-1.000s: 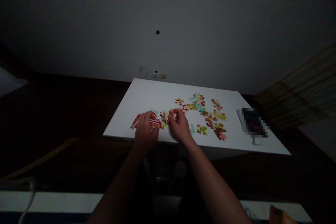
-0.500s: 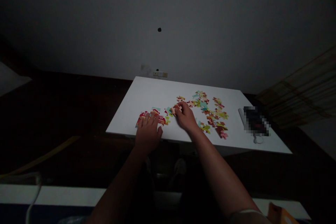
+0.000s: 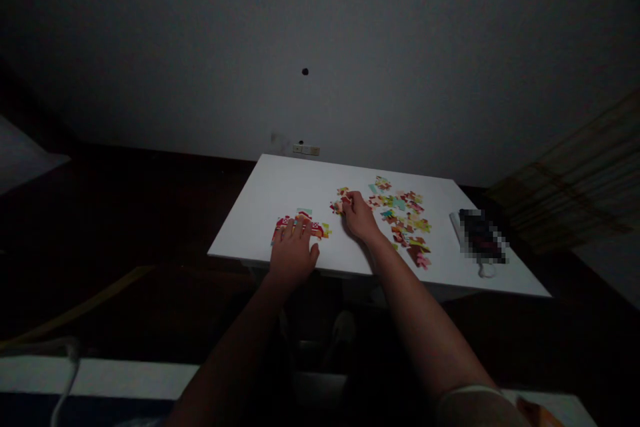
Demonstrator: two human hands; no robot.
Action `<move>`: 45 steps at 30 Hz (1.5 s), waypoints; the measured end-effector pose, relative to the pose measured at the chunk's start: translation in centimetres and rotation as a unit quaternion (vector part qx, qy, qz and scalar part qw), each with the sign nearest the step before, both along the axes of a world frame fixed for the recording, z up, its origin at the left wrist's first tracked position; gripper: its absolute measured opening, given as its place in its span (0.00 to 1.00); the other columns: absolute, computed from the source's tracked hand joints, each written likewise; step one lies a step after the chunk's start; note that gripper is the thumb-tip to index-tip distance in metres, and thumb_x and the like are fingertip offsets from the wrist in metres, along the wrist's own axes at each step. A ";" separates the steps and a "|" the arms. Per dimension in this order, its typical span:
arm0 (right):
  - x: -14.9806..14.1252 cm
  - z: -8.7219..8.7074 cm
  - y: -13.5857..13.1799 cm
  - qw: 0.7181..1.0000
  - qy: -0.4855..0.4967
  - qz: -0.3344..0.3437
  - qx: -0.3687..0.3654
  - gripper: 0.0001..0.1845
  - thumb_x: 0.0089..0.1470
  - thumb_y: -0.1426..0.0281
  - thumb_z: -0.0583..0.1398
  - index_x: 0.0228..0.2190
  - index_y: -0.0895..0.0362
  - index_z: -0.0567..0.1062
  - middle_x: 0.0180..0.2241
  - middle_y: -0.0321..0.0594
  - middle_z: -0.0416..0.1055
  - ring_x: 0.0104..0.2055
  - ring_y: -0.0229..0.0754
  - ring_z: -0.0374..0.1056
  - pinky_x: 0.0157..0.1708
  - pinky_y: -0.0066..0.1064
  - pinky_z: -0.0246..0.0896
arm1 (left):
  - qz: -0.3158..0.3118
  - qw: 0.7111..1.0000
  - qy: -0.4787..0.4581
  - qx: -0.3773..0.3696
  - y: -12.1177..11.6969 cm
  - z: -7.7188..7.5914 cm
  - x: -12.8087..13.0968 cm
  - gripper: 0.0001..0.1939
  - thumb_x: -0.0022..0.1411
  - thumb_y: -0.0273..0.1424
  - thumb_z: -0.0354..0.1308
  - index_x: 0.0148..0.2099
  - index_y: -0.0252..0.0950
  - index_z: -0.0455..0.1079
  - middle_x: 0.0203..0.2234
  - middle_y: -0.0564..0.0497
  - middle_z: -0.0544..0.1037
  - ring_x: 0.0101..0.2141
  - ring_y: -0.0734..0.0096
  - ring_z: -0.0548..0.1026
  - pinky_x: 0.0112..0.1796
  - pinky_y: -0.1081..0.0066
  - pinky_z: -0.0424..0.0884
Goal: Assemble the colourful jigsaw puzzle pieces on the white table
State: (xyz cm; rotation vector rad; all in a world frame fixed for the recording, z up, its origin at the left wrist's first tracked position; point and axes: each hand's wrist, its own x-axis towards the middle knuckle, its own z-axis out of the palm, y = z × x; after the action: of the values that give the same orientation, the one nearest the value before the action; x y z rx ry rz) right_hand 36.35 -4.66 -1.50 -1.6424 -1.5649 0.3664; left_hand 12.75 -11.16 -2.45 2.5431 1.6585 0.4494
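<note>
My left hand [image 3: 293, 247] lies flat with its fingers spread on a joined patch of jigsaw puzzle [image 3: 283, 221] showing a red barn. Its fingers cover part of that patch. To the right, my right hand [image 3: 360, 217] is closed, thumb and fingertips together on a reddish puzzle piece [image 3: 345, 201] low over the table. Other small pieces touch or lie beside these fingertips, partly hidden by the hand. A pale orange and yellow puzzle piece [image 3: 343, 191] lies just beyond. Many loose puzzle pieces [image 3: 411, 220] are scattered right of my right hand.
The white table [image 3: 295, 180] stands before a grey wall with a socket strip [image 3: 306, 149]. Near its right end lies a pixelated dark item [image 3: 483, 235] with a white loop [image 3: 487, 271]. A white ledge [image 3: 100, 373] with a cable runs below, near me.
My right hand has moved right, away from the barn patch, toward the loose pieces. The left hand stays on the patch. The whole view has shifted slightly.
</note>
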 end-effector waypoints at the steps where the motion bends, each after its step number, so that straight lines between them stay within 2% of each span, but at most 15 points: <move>1: 0.2 0.3 -0.1 1.000 0.004 0.000 0.007 0.19 0.67 0.57 0.54 0.51 0.54 0.73 0.46 0.50 0.81 0.45 0.53 0.74 0.50 0.44 0.67 | -0.003 1.000 0.000 -0.002 0.2 0.1 0.4 0.32 0.75 0.39 0.56 0.77 0.37 0.67 0.76 0.37 0.67 0.74 0.37 0.65 0.70 0.38 0.61; 4: 0.0 0.5 -1.4 0.999 0.039 -0.001 0.029 0.20 0.65 0.55 0.57 0.50 0.53 0.74 0.46 0.46 0.81 0.43 0.50 0.74 0.49 0.42 0.68 | -0.016 1.000 0.003 -0.004 1.1 0.6 1.7 0.31 0.75 0.40 0.56 0.76 0.36 0.68 0.75 0.37 0.68 0.73 0.36 0.67 0.70 0.38 0.62; 9: -1.1 -0.4 -5.3 0.992 0.112 -0.043 0.030 0.20 0.66 0.50 0.57 0.48 0.52 0.74 0.41 0.43 0.80 0.38 0.50 0.73 0.41 0.40 0.69 | -0.050 0.999 0.008 0.011 2.6 1.0 3.3 0.29 0.75 0.40 0.56 0.73 0.36 0.71 0.73 0.37 0.71 0.70 0.38 0.70 0.69 0.40 0.64; 12: -0.8 -0.5 -8.0 0.997 0.058 -0.040 0.013 0.20 0.69 0.51 0.55 0.48 0.52 0.74 0.39 0.41 0.80 0.37 0.51 0.75 0.41 0.40 0.68 | -0.062 0.997 0.011 0.035 3.1 0.7 3.2 0.28 0.75 0.40 0.56 0.72 0.37 0.72 0.72 0.38 0.74 0.67 0.39 0.73 0.68 0.42 0.65; 14: 0.0 -0.5 -9.7 0.999 0.013 -0.032 0.011 0.19 0.70 0.53 0.54 0.50 0.52 0.73 0.41 0.43 0.81 0.40 0.52 0.76 0.43 0.42 0.68 | -0.069 0.997 0.006 0.042 3.3 0.3 2.9 0.28 0.75 0.39 0.55 0.72 0.35 0.72 0.71 0.36 0.73 0.67 0.39 0.73 0.68 0.43 0.65; 18: 2.8 -0.7 -11.6 0.997 -0.021 -0.062 0.029 0.18 0.70 0.53 0.55 0.50 0.51 0.74 0.45 0.47 0.82 0.46 0.55 0.77 0.48 0.44 0.69 | -0.085 0.996 -0.014 0.034 3.8 -1.0 2.7 0.30 0.76 0.38 0.54 0.75 0.35 0.68 0.74 0.34 0.69 0.73 0.41 0.66 0.72 0.41 0.59; 21: 5.1 -1.5 -11.7 0.996 0.008 -0.084 0.023 0.20 0.67 0.51 0.56 0.49 0.52 0.74 0.46 0.48 0.82 0.45 0.55 0.77 0.48 0.45 0.70 | -0.083 0.997 -0.005 0.007 4.3 -1.4 3.1 0.32 0.77 0.40 0.52 0.78 0.35 0.64 0.77 0.33 0.64 0.78 0.40 0.59 0.74 0.39 0.55; 24: 7.2 -2.1 -11.1 0.997 0.034 -0.073 0.001 0.22 0.66 0.49 0.56 0.47 0.52 0.75 0.43 0.45 0.82 0.41 0.53 0.76 0.46 0.44 0.71 | -0.084 0.996 0.017 -0.016 4.6 -1.2 3.5 0.34 0.78 0.42 0.50 0.79 0.32 0.62 0.79 0.33 0.60 0.79 0.39 0.55 0.74 0.38 0.54; 29: 9.1 -1.4 -9.9 0.992 0.018 -0.127 0.014 0.24 0.65 0.49 0.56 0.48 0.54 0.77 0.43 0.47 0.82 0.42 0.55 0.76 0.47 0.47 0.70 | -0.097 0.995 0.010 -0.006 3.9 -1.0 2.7 0.32 0.77 0.41 0.54 0.77 0.35 0.66 0.78 0.34 0.63 0.77 0.39 0.61 0.73 0.38 0.57; 33: 7.4 -0.6 -9.2 0.990 0.044 -0.123 0.053 0.23 0.64 0.50 0.60 0.49 0.53 0.79 0.43 0.46 0.83 0.43 0.53 0.77 0.47 0.45 0.71 | -0.105 0.994 -0.008 0.035 3.1 -1.1 1.8 0.28 0.76 0.39 0.54 0.73 0.38 0.70 0.75 0.37 0.69 0.74 0.43 0.66 0.73 0.41 0.60; 35: 5.3 -0.7 -8.6 0.988 0.116 -0.086 0.047 0.25 0.62 0.48 0.63 0.50 0.53 0.79 0.39 0.44 0.82 0.39 0.51 0.77 0.41 0.41 0.72 | -0.106 0.993 -0.012 0.044 2.8 -0.9 1.7 0.27 0.75 0.38 0.55 0.72 0.38 0.71 0.73 0.37 0.71 0.72 0.44 0.68 0.72 0.42 0.61; 38: 2.2 -1.3 -7.6 0.975 0.219 -0.031 -0.010 0.28 0.60 0.44 0.64 0.49 0.52 0.77 0.29 0.37 0.78 0.30 0.47 0.74 0.29 0.36 0.68 | -0.091 0.994 -0.024 0.048 2.6 -0.4 1.8 0.25 0.74 0.35 0.55 0.69 0.38 0.73 0.71 0.38 0.74 0.69 0.44 0.72 0.71 0.43 0.63; 41: 0.7 -2.0 -7.2 0.979 0.200 -0.005 -0.028 0.24 0.62 0.47 0.62 0.49 0.52 0.79 0.27 0.34 0.76 0.28 0.45 0.71 0.28 0.34 0.65 | -0.078 0.995 -0.035 0.052 2.4 0.0 2.0 0.23 0.73 0.32 0.54 0.66 0.39 0.76 0.68 0.39 0.77 0.67 0.46 0.74 0.71 0.46 0.65; 45: 1.1 -2.4 -7.4 0.987 0.160 -0.003 -0.019 0.23 0.60 0.57 0.61 0.52 0.54 0.80 0.27 0.33 0.74 0.28 0.43 0.69 0.32 0.34 0.66 | -0.073 0.995 -0.043 0.059 2.2 0.2 2.0 0.23 0.73 0.32 0.54 0.65 0.38 0.77 0.67 0.40 0.78 0.66 0.48 0.75 0.71 0.48 0.65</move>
State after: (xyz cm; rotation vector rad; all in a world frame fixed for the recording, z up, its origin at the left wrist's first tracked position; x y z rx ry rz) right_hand 37.41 -12.03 -3.85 -1.5304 -1.3182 0.6272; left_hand 14.79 -8.97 -2.30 2.6640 1.4454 0.6527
